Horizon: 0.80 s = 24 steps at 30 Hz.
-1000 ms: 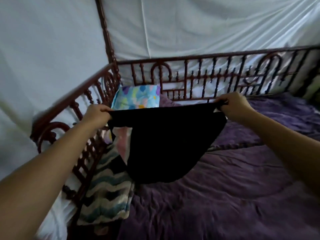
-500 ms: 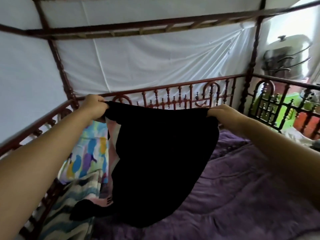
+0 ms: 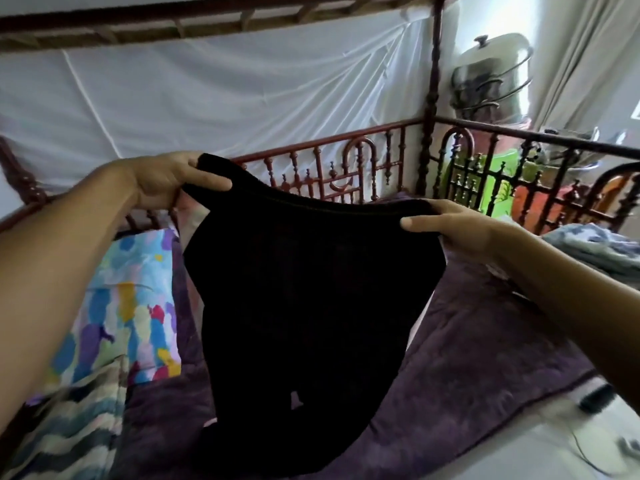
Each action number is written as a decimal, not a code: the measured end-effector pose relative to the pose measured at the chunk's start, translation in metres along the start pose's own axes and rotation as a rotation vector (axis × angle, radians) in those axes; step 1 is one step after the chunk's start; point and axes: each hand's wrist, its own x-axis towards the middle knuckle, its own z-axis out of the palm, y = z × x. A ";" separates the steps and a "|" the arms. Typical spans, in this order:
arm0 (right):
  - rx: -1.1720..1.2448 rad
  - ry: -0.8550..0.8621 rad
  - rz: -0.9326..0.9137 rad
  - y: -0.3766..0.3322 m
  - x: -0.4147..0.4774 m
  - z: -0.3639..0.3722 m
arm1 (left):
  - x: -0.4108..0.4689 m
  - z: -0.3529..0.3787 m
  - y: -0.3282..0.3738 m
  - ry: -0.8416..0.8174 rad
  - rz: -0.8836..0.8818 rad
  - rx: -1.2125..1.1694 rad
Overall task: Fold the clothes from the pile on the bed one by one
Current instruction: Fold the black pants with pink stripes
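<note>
**Black garment held up over the bed**

Nearest me, at the lower left, a knitted blanket with cream, teal and dark zigzag stripes (image 3: 69, 420) lies on the dark purple quilted bedspread (image 3: 467, 358). Above the bedspread hangs the black soft fabric garment (image 3: 311, 306), spread wide by its top edge and drooping down to the bed. My left hand (image 3: 166, 183) pinches the upper left corner, thumb across the front and the other fingers curled behind. My right hand (image 3: 450, 226) pinches the upper right corner in the same manner, thumb in front, fingers hidden behind the cloth. To the left lies a pillow printed with blue, yellow and purple patches (image 3: 131, 306); to the right, a crumpled blue-and-white cloth heap (image 3: 595, 247). Further back runs the reddish-brown turned wooden bed railing (image 3: 346, 161), with white netting (image 3: 207, 98) behind it. Beyond the corner post stands a large shiny steel pot (image 3: 491, 71), lid on, contents hidden
</note>
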 end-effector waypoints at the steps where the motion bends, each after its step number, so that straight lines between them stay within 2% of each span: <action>1: -0.028 0.034 0.009 0.007 -0.001 -0.010 | 0.019 0.001 0.000 -0.005 0.003 0.084; 6: -0.102 0.297 0.052 0.037 0.001 -0.057 | 0.133 0.021 -0.005 0.260 0.117 0.774; 9: -0.234 0.401 0.124 0.054 0.003 -0.090 | 0.208 0.044 -0.004 0.436 0.220 0.994; 12: -0.368 0.465 0.204 0.070 0.004 -0.122 | 0.279 0.083 0.000 0.577 0.358 1.110; 17: -0.364 0.612 0.282 0.113 -0.008 -0.178 | 0.388 0.165 0.002 0.492 0.427 1.106; 24: -0.532 0.747 0.486 0.241 -0.018 -0.290 | 0.522 0.293 -0.052 0.259 0.234 1.008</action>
